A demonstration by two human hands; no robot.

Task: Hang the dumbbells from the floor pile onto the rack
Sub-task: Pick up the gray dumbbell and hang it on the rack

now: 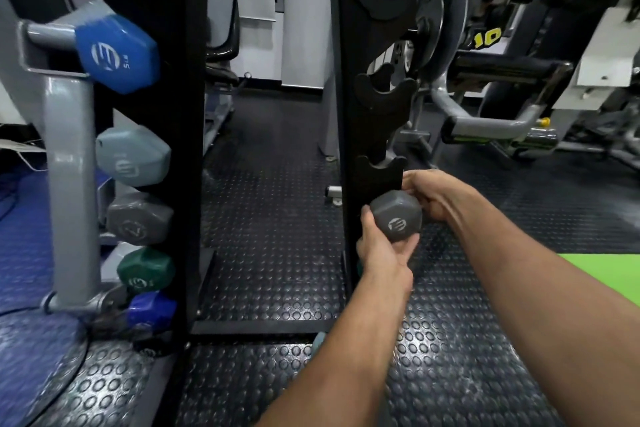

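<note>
Both hands grasp a grey hexagonal-headed dumbbell (396, 216) beside the black upright rack (353, 121). The left hand (379, 246) cups its near head; the right hand (433, 196) grips behind. Its long axis points away, logo facing the camera.

A black rubber floor (277, 253) with raised round studs carries a tall black rack (349, 114). A bright green mat (602, 274) lies on it at the right, a blue mat (20, 236) at the left.

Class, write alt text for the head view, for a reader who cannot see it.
Both hands hold a grey dumbbell against the black rack: left hand beneath, right hand behind. Empty cradles sit above; coloured dumbbells hang on the left side.
</note>
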